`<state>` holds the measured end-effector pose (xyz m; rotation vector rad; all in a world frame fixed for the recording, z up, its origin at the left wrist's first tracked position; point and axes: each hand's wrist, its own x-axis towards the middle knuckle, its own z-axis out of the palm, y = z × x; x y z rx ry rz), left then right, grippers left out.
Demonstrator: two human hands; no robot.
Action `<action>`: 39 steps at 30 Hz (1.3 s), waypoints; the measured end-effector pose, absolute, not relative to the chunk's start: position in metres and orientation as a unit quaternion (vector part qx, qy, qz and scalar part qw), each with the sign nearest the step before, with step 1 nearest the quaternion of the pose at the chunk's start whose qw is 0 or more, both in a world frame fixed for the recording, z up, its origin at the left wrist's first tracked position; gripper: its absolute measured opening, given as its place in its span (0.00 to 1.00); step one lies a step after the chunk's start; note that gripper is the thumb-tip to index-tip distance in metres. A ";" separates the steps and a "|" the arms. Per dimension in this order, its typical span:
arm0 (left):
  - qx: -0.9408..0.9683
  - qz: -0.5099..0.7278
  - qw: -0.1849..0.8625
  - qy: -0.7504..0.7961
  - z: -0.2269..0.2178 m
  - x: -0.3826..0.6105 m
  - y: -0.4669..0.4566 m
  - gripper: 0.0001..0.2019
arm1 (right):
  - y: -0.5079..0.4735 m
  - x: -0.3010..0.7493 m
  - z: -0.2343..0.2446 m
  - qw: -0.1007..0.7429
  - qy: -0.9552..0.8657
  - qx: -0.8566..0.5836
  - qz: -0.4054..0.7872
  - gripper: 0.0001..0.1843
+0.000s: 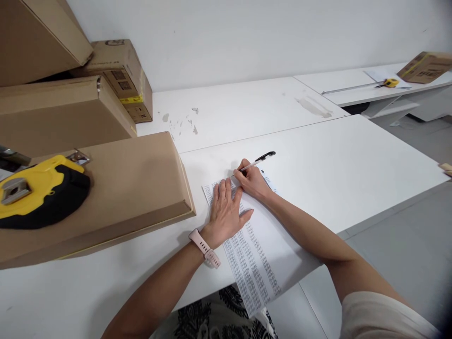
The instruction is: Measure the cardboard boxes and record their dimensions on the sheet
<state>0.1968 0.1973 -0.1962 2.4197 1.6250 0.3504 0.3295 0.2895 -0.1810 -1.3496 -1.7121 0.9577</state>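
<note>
A printed sheet (254, 254) with columns of small figures lies on the white table (335, 169), its near end hanging over the edge. My left hand (226, 209) rests flat on the sheet's upper part, fingers stretched out, a pink watch on the wrist. My right hand (251, 181) is closed on a white pen with a black cap (259, 160), its tip touching the top of the sheet.
A long flat cardboard box (134, 188) lies left of the sheet with a yellow and black tape measure (38, 190) on it. More boxes (116, 70) are stacked behind. On a far table sit another tape measure (390, 83) and a box (425, 67).
</note>
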 end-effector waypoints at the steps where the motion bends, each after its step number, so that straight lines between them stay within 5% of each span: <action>1: 0.820 0.122 0.098 0.551 -0.197 0.197 0.197 0.36 | 0.290 0.330 -0.181 0.370 -0.668 -0.527 0.373 0.09; 39: 0.826 0.073 0.081 0.552 -0.191 0.198 0.197 0.38 | 0.291 0.330 -0.184 0.381 -0.670 -0.528 0.356 0.09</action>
